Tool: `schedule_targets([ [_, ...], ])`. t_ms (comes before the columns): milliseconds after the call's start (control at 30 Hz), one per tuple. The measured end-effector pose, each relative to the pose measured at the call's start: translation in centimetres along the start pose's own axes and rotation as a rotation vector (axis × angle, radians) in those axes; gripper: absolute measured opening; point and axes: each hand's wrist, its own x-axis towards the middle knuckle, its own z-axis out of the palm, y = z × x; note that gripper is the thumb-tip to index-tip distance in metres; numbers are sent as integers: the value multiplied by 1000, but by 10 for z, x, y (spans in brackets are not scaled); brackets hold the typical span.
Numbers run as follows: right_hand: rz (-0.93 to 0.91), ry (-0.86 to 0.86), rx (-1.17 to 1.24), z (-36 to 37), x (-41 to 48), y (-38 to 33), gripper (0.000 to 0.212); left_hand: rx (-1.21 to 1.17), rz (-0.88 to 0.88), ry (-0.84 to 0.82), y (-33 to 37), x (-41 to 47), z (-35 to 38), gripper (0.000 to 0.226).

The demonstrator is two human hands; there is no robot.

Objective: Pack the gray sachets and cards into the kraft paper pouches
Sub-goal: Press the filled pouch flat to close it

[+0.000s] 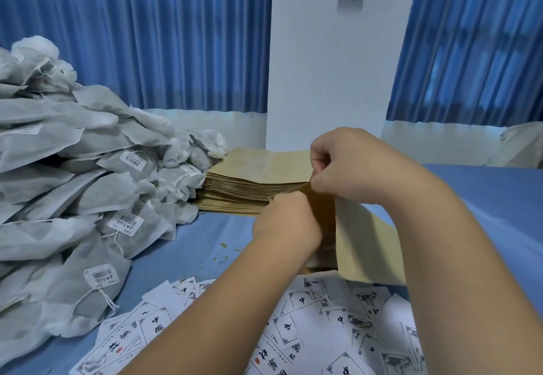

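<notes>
Both my hands hold one kraft paper pouch [364,242] upright over the blue table. My left hand [286,220] pinches one side of its top edge and my right hand [343,166] pinches the other, with the mouth between them. Behind them lies a flat stack of kraft pouches [252,178]. A big heap of gray sachets [73,175] with white barcode labels fills the left side. White printed cards [308,330] lie scattered near the front edge, partly under my forearms.
The blue table surface [205,245] carries small crumbs between the sachets and the cards. Blue curtains [161,37] and a white pillar [332,66] stand behind the table. A white cloth bundle [523,142] sits at the far right.
</notes>
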Motion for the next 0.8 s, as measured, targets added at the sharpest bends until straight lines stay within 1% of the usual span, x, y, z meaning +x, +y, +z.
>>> schedule_targets([
  [100, 2, -6, -17, 1, -1, -1, 17, 28, 72, -41, 4, -1, -2, 20],
  [167, 7, -9, -30, 1, -2, -2, 17, 58, 146, -12, 0, -7, -5, 15],
  [233, 10, 5, -63, 0, -4, -2, 18, 24, 206, 92, -10, -14, -8, 10],
  [333, 9, 39, -108, -3, -6, 0, 20, -132, 268, 336, -29, -24, -12, 10],
  [400, 17, 62, -119, -7, -8, 2, 22, -239, 290, 440, -39, -25, -14, 15],
  [433, 19, 75, -118, -9, -10, 3, 23, -245, 307, 462, -44, -24, -13, 21],
  [500, 6, 109, -117, -9, -18, 7, 22, -199, 355, 435, -50, -21, -10, 44],
  [567, -25, 164, -98, -6, -33, 12, 18, -148, 427, 356, -51, -21, -5, 57],
  [600, -44, 198, -86, -3, -43, 16, 17, -112, 469, 315, -50, -23, -2, 59],
  [667, -82, 242, -75, 0, -66, 26, 15, -20, 542, 232, -46, -28, 6, 55],
  [733, -117, 250, -67, 4, -91, 37, 14, 53, 623, 177, -42, -35, 13, 47],
  [800, -120, 234, -73, 9, -118, 48, 17, 66, 659, 137, -38, -42, 19, 46],
])
